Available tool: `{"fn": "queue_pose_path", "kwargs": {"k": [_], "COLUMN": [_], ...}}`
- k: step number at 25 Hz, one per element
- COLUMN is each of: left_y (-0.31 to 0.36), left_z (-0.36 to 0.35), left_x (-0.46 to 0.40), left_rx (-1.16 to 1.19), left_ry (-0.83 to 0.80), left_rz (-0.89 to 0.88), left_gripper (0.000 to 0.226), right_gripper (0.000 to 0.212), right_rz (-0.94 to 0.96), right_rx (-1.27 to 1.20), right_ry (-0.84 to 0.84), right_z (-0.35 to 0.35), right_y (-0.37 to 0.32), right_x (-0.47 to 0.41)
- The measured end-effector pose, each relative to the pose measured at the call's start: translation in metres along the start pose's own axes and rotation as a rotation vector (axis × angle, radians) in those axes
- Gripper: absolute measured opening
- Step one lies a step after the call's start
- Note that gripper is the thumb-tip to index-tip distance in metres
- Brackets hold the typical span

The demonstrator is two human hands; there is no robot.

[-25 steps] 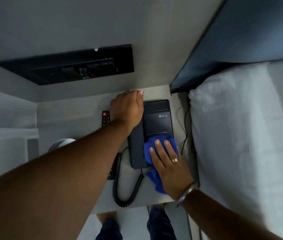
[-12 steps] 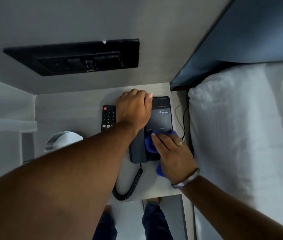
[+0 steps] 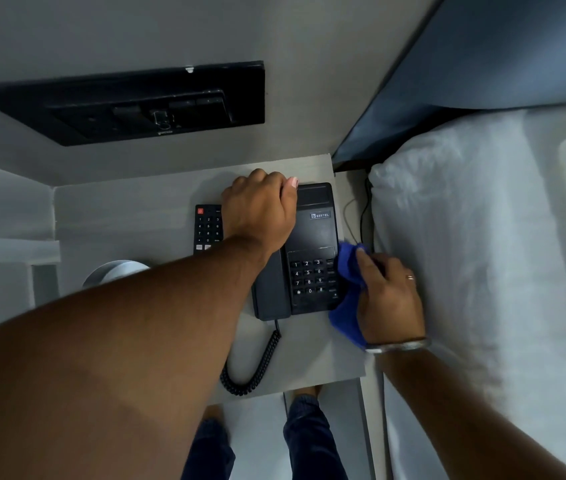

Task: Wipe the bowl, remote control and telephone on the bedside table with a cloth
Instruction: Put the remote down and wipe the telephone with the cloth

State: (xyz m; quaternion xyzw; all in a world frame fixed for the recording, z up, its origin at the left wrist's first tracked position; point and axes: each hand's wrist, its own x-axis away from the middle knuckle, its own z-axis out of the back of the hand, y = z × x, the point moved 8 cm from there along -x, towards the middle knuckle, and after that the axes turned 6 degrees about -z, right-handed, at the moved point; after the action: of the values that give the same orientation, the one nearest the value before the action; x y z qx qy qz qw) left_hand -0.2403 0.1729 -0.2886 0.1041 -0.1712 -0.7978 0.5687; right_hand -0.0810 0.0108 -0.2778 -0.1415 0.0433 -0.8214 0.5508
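A black telephone (image 3: 312,251) lies on the pale bedside table (image 3: 129,216), its keypad uncovered and its coiled cord (image 3: 257,368) trailing toward the front edge. My left hand (image 3: 260,209) grips the top of the handset on the phone's left side. My right hand (image 3: 388,299) presses a blue cloth (image 3: 347,271) against the phone's right edge. A black remote control (image 3: 207,228) lies just left of the phone, partly under my left wrist. A pale bowl (image 3: 115,271) peeks out from behind my left forearm.
A white pillow and bedding (image 3: 482,254) lie close on the right of the table. A dark switch panel (image 3: 129,102) is set in the wall behind. Thin cables (image 3: 361,216) run between table and bed. My legs (image 3: 302,438) stand below the table's front edge.
My right hand has slid the blue cloth off the keypad to the phone's right edge, uncovering the keys. My left hand has stayed on the handset.
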Motion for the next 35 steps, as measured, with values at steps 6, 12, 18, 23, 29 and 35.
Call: {"fn": "queue_pose_path", "kwargs": {"k": [6, 12, 18, 23, 29, 35], "left_y": [0.001, 0.004, 0.002, 0.002, 0.001, 0.003], "left_z": [-0.001, 0.0, -0.002, -0.003, -0.002, -0.004], "left_x": [-0.001, -0.001, -0.003, -0.003, -0.003, -0.003], "left_rx": [-0.015, -0.037, -0.059, -0.041, -0.025, -0.058], "left_ry": [0.005, -0.068, -0.085, -0.079, -0.084, -0.08], "left_rz": [-0.02, -0.052, -0.025, -0.045, -0.03, -0.029], "left_gripper": [0.051, 0.054, 0.052, 0.052, 0.05, 0.057], "right_gripper": [0.044, 0.054, 0.057, 0.068, 0.061, 0.054], "right_rz": [0.366, 0.365, 0.157, 0.181, 0.052, 0.089], "right_rx": [0.068, 0.252, 0.186, 0.193, 0.153, 0.02], "right_ry": [0.004, -0.126, -0.103, -0.161, -0.178, -0.217], "right_z": [-0.017, -0.011, 0.001, -0.018, -0.014, -0.012], "right_y": [-0.08, -0.039, -0.024, -0.049, -0.024, -0.028], "right_x": [0.017, 0.011, 0.017, 0.011, 0.015, 0.006]}}
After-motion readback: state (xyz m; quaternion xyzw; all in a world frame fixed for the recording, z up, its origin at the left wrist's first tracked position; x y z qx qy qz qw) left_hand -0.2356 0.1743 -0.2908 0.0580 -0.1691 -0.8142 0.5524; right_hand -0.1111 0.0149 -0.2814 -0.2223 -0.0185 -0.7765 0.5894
